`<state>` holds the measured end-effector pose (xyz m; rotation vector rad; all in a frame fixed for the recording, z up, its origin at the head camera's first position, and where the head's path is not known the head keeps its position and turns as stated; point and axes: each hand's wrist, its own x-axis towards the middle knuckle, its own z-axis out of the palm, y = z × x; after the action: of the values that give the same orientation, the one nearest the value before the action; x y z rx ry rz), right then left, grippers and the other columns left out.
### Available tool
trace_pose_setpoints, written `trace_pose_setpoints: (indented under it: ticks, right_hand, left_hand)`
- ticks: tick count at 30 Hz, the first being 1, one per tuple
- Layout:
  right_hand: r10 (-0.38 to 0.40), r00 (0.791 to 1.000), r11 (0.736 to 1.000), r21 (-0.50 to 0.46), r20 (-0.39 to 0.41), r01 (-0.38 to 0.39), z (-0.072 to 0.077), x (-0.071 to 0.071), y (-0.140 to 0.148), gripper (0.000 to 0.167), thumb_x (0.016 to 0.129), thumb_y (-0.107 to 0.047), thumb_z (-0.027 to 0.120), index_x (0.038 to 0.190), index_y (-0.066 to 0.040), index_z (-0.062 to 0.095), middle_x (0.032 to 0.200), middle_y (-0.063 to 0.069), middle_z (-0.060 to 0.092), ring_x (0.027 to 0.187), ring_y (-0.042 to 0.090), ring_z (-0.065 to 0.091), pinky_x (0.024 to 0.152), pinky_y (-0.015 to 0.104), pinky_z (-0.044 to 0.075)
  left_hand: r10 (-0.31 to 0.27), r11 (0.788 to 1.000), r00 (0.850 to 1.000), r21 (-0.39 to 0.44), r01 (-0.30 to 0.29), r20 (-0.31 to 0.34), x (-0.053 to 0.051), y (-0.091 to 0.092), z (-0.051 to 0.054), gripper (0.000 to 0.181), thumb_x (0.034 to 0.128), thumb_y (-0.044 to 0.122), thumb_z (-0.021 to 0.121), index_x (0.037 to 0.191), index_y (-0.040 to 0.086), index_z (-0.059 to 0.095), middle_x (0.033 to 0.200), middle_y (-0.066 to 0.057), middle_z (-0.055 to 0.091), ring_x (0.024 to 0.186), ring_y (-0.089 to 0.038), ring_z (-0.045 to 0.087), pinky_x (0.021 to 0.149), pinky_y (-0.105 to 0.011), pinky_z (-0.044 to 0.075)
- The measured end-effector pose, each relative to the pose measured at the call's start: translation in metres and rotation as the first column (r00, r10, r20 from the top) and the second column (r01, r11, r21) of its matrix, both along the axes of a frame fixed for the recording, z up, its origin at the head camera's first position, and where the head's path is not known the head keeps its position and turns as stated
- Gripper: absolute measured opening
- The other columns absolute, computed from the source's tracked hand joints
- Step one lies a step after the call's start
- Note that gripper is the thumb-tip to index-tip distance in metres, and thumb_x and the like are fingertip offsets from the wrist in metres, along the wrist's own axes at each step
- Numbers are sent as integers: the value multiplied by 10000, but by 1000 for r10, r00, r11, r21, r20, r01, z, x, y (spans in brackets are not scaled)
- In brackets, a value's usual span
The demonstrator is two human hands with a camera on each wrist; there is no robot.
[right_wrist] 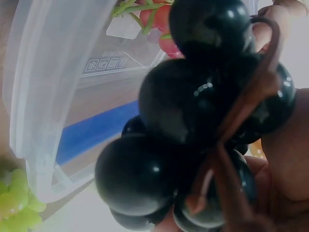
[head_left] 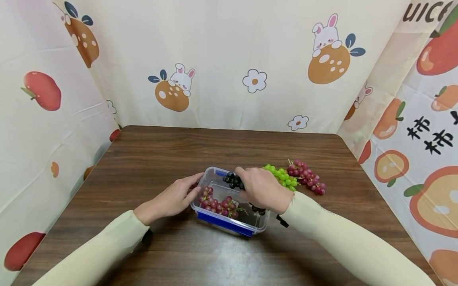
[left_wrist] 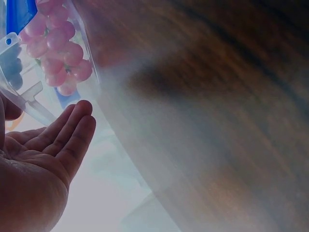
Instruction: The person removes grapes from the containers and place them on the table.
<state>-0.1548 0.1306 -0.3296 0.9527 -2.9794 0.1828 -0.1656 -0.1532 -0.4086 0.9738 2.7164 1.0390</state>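
Right fingers (head_left: 244,174) grip black grapes (right_wrist: 178,101) over a clear box (head_left: 217,186); straight left fingers (left_wrist: 78,137) touch it.

on my feed i see a table (head_left: 164,153) low in frame, a pale curtain (head_left: 229,35) above it, a bunny print (head_left: 329,55) upper right, a printed flower (head_left: 255,81) upper centre, black lettering (head_left: 439,142) far right.

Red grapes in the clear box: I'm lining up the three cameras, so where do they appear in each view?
Head: the red grapes lie in the near-left part of the box, below picture centre.
Left wrist: upper left corner, seen with the box's clear wall.
Right wrist: top, partly hidden behind the large black grapes.
Shared landmark: the clear box with its blue parts.
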Motion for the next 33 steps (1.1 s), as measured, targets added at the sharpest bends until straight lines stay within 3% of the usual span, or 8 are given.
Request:
trace_pose_setpoints:
  ticks: [14,33]
  right_hand:
    - [8,1000,999,-49,8,-7,9,2,11,378,830,-168,814,1129,-60,610,745,-19,592,566,114,520,445,289,432]
    - [-23,999,998,-67,-46,19,17,5,24,314,833,-151,798,1067,-97,596,739,-36,575,573,127,491,451,296,399]
  left_hand:
    - [-1,1000,1000,-3,1,5,0,0,0,513,1078,128,523,1553,-13,389,1362,-186,625,1174,-229,633,1014,-495,516]
    - [4,1000,1000,-8,-4,-3,1,1,1,516,1076,135,526,1551,-16,391,1345,-179,635,1152,-212,637,995,-482,530]
